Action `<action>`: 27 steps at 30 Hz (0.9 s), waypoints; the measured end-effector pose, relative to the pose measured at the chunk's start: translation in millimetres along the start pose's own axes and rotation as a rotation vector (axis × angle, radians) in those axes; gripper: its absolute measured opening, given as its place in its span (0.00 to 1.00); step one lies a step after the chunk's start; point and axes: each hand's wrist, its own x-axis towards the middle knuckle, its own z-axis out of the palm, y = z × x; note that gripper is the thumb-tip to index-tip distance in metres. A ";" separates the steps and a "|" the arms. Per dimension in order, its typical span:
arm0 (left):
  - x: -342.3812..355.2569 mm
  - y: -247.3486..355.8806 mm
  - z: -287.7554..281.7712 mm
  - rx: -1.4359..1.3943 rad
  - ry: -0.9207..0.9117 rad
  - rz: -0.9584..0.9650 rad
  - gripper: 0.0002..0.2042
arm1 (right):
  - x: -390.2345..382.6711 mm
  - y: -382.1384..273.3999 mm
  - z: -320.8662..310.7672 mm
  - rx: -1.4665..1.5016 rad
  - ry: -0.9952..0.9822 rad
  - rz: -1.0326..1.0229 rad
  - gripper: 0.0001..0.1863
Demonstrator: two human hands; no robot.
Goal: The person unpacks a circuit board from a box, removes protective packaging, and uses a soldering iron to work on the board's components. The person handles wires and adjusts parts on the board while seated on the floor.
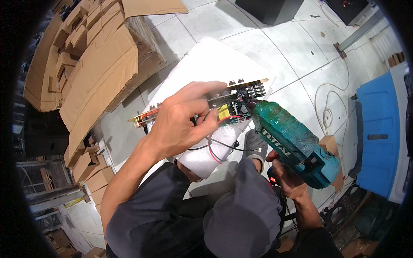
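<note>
My left hand (183,116) grips a long circuit board assembly (228,112), its fingers closed over the middle. Yellow and black components, terminals and a thin metal-coloured panel show at the board's right end. Red and black wires (211,151) hang below it, one ending in a small white plug. My right hand (289,179) is wrapped round the handle of a teal power drill (292,142), scuffed and smeared. The drill's dark nose meets the right end of the board; its bit tip cannot be made out. White foam sheeting (215,60) lies beneath the board.
A large open cardboard box (99,77) with cardboard dividers stands at the left. Blue plastic bins or panels (378,133) rise at the right. A pale cable (327,114) loops over the tiled floor, and a black box (271,9) stands at the far side.
</note>
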 end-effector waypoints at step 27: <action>-0.8 3.8 -2.3 0.016 0.001 -0.003 0.15 | 5.0 -13.7 -0.5 0.100 0.019 0.133 0.09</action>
